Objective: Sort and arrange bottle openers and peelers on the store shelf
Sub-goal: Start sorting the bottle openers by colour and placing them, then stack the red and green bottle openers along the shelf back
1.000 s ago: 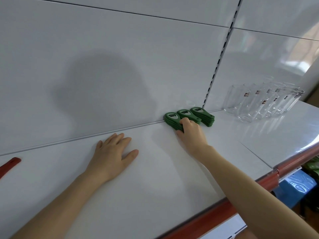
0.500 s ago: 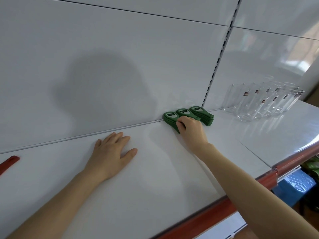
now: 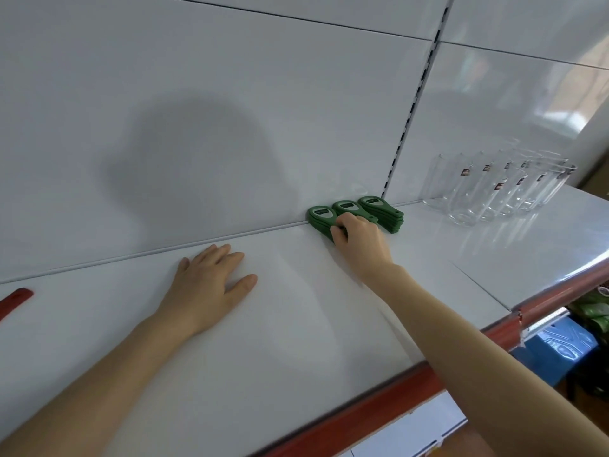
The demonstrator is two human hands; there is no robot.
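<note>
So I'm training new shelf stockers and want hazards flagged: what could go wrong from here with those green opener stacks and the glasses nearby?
1. The right hand grips the handle ends of the leftmost opener stack, which sits tight against the middle stack. A rough tug could fan out both loose piles.
2. The clear glasses stand just right of the third stack. A sideways shove might knock the openers into them.

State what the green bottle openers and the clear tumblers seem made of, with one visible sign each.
The green bottle openers: likely matt plastic, uniform colour, with a pale insert, perhaps metal. The tumblers: probably glass, transparent with glints; clear plastic possible.
</note>
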